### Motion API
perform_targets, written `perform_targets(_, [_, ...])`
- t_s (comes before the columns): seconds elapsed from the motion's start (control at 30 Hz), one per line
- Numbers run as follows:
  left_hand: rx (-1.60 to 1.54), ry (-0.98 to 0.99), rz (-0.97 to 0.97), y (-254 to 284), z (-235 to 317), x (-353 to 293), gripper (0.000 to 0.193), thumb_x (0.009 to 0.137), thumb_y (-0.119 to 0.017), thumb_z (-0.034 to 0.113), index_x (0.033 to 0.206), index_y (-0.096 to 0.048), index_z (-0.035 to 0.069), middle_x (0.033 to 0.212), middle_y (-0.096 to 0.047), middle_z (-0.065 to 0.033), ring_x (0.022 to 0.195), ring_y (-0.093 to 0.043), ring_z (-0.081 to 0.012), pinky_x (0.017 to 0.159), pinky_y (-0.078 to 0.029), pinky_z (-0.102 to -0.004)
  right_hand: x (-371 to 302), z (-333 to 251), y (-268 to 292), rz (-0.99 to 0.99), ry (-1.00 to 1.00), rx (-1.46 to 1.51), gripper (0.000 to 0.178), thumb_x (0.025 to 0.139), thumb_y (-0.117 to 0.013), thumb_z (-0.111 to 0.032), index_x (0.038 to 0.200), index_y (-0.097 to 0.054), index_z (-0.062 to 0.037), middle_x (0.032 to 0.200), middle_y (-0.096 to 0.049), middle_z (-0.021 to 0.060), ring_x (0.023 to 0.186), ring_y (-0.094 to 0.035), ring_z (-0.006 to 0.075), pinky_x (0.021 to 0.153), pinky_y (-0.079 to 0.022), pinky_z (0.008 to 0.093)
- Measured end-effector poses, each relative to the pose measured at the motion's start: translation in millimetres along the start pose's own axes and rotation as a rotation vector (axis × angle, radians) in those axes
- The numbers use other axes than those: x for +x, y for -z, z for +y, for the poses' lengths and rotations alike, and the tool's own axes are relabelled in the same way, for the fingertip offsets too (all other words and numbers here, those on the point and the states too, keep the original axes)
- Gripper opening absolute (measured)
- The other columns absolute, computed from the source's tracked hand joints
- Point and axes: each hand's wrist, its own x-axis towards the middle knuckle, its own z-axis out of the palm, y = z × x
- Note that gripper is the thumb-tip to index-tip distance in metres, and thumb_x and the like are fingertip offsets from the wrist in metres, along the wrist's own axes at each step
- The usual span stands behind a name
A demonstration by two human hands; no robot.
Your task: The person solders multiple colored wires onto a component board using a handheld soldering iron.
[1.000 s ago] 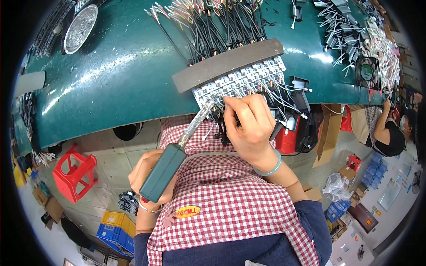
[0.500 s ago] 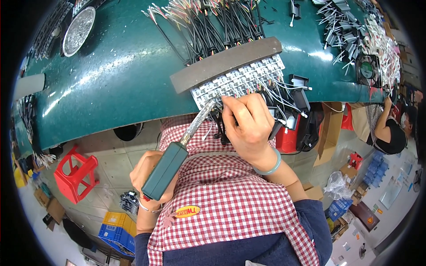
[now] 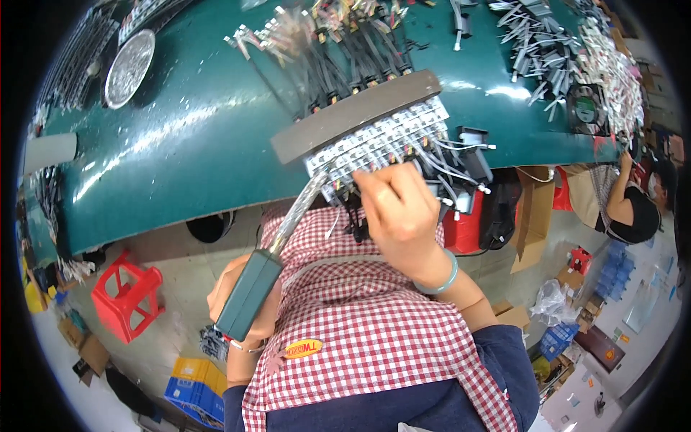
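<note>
My left hand point(image 3: 229, 289) is wrapped round the green body of a soldering iron point(image 3: 250, 294). Its shiny metal barrel slants up to the near left corner of a panel of small white circuit boards point(image 3: 381, 137). My right hand point(image 3: 404, 219) is closed in a pinch at the panel's near edge, just right of the iron's tip. What lies between those fingertips is too small to make out. A long brown bar point(image 3: 356, 115) lies along the panel's far side. White-wired black housings point(image 3: 471, 164) sit at its right end, and dark leads hang below the near edge.
Black cables point(image 3: 353, 57) with bared coloured ends fan out behind the bar on the green table point(image 3: 173, 151). A round metal dish point(image 3: 130, 68) stands far left. Wired parts point(image 3: 533, 47) and a small fan point(image 3: 586, 109) lie right. Below are a red stool point(image 3: 128, 297) and, far right, another person point(image 3: 637, 205).
The iron's tip has drawn slightly left and down, off the spot beside my right fingertips. My right hand has shifted a little lower, still pinched. The whole view has tilted slightly.
</note>
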Motion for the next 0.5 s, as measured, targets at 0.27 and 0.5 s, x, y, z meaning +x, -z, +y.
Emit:
perform_targets(0.27, [-0.044, 0.262, 0.078, -2, -27, -29, 0.024, 0.070, -0.073, 0.004, 0.092, -0.068, -0.006, 0.091, -0.068, -0.0198, 0.077, -0.069, -0.0332, 0.070, -0.054, -0.0374, 22, 21, 70, -0.234, 0.046, 0.126, 0.022, 0.077, -0.067, 0.007, 0.098, -0.067, 0.0008, 0.095, -0.068, 0.0132, 0.083, -0.066, 0.0286, 0.071, -0.055, 0.0355])
perform_targets(0.5, [-0.020, 0.321, 0.110, 2, -36, -36, 0.024, 0.074, -0.073, 0.007, 0.094, -0.067, -0.006, 0.092, -0.068, -0.0195, 0.078, -0.068, -0.0324, 0.071, -0.053, -0.0369, 122, 194, 63, 0.127, -0.054, -0.326, 0.009, 0.086, -0.066, -0.010, 0.092, -0.071, -0.0062, 0.089, -0.066, 0.0114, 0.081, -0.066, 0.0328, 0.072, -0.053, 0.0405])
